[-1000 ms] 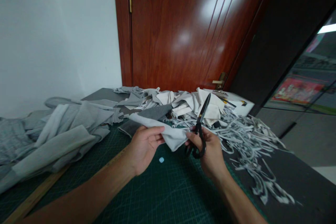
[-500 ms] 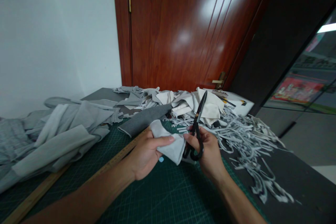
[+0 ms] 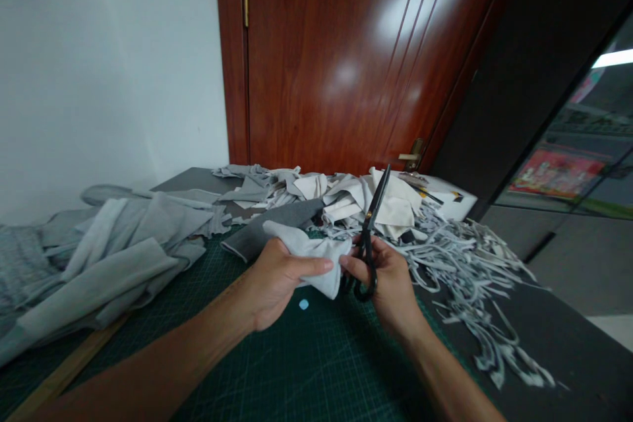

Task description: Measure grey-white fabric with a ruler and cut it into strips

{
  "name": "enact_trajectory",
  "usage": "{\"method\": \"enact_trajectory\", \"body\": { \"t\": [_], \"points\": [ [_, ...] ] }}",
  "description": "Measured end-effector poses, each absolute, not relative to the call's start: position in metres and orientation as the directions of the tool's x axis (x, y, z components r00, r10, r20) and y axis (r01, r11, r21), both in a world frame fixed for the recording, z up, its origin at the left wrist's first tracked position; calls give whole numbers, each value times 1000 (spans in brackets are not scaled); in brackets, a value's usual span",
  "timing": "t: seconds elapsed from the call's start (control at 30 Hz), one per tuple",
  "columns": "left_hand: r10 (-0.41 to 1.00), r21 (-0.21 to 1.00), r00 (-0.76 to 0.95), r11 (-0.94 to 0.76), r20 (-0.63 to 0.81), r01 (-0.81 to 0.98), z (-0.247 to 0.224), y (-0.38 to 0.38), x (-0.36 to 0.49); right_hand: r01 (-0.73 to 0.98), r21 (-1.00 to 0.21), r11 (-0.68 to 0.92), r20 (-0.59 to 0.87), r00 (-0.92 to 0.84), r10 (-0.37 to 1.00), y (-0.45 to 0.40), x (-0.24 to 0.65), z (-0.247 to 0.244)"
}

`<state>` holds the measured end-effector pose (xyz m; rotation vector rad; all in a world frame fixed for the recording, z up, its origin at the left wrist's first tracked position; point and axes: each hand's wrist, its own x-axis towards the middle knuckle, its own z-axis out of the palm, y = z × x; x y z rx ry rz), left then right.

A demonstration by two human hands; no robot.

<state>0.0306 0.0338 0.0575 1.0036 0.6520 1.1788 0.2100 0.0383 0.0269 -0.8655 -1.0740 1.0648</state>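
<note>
My left hand (image 3: 277,283) grips a folded piece of light grey fabric (image 3: 321,260), its thumb pressed on top. Black scissors (image 3: 368,231) rest in my right hand (image 3: 388,273), blades pointing up and away, handles against the palm. The blades look closed. My right thumb and fingertips also pinch the fabric's right edge, so both hands hold it above the green cutting mat (image 3: 287,362). A small pale blue disc (image 3: 303,304) lies on the mat below. Behind the fabric is a dark grey folded cloth (image 3: 271,227).
Grey garments or cloth (image 3: 119,257) are heaped on the left, over a wooden ruler (image 3: 74,362). Fabric scraps (image 3: 306,188) pile up along the back. Thin cut strips (image 3: 465,264) spread to the right, near a white box (image 3: 452,201). A brown door (image 3: 336,59) stands behind.
My left hand has shifted slightly, and the fabric's left end now reaches farther left and lies more bunched. The scissors stay in my right hand, nearly in place.
</note>
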Motion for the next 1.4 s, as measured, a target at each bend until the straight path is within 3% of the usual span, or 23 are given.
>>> {"method": "enact_trajectory", "body": {
  "t": [0.23, 0.5, 0.93, 1.07, 1.4],
  "points": [
    [981, 905, 193, 54, 31, -421, 63, 44, 31, -239, -932, 271, 268, 48, 962, 36, 202, 25],
    [994, 833, -19, -101, 109, -544, 88, 55, 23, -101, -968, 232, 232, 15, 973, 21, 193, 14],
    [956, 727, -205, -291, 208, -622, 125, 53, 7, -125, -959, 253, 278, -267, 923, 1, 181, 0],
    [943, 736, -278, -318, 182, -597, 126, 53, 7, -100, -966, 239, 259, -326, 909, -4, 176, -2],
    [804, 733, -372, -584, 463, -350, 112, 62, 2, -57, -955, 290, 293, -315, 903, -8, 174, -3]
  ]
}}
